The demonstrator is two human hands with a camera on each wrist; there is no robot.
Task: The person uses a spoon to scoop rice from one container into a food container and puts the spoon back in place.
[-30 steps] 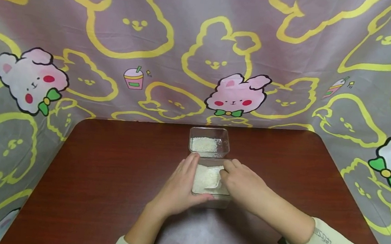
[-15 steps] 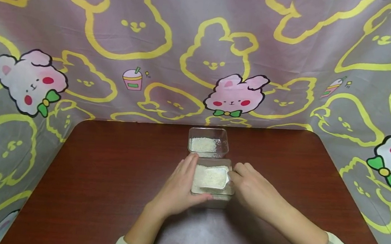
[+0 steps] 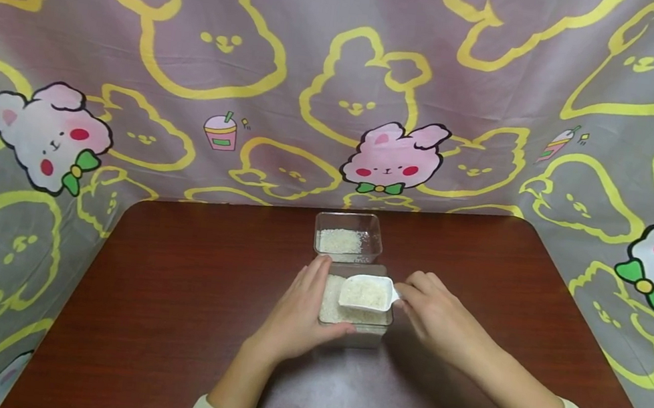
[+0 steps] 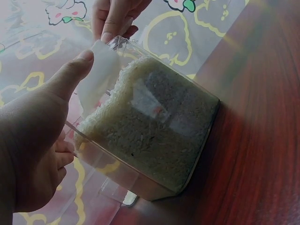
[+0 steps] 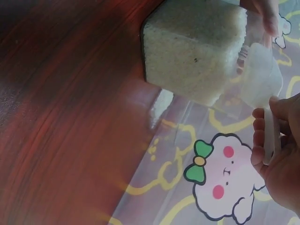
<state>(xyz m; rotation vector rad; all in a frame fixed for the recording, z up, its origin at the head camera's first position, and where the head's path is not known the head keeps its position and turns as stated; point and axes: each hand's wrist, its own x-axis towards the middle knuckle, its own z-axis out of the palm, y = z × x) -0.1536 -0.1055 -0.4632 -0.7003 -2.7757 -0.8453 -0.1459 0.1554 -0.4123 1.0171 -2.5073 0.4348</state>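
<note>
My right hand (image 3: pixel 435 314) grips the handle of a white scoop (image 3: pixel 366 293) heaped with rice. The scoop is held level above a clear square container (image 3: pixel 363 338) that is nearly full of rice (image 4: pixel 154 122). In the right wrist view, the fingers wrap round the scoop's handle (image 5: pixel 270 136). My left hand (image 3: pixel 296 315) holds the same container at its left side, thumb along the near wall and fingers along the left wall toward the back. The left wrist view shows the thumb by the rim, close to the scoop.
Just behind the full container stands a second clear container (image 3: pixel 374 229) with a small heap of rice (image 3: pixel 341 240) in it. Both stand on a dark red-brown wooden table (image 3: pixel 183 295). A cartoon-printed curtain (image 3: pixel 293 72) closes off the back and sides.
My right hand has drawn the scoop out of the rice, moving it right and up, now loaded and above the container's rim. The left hand has stayed in place.
</note>
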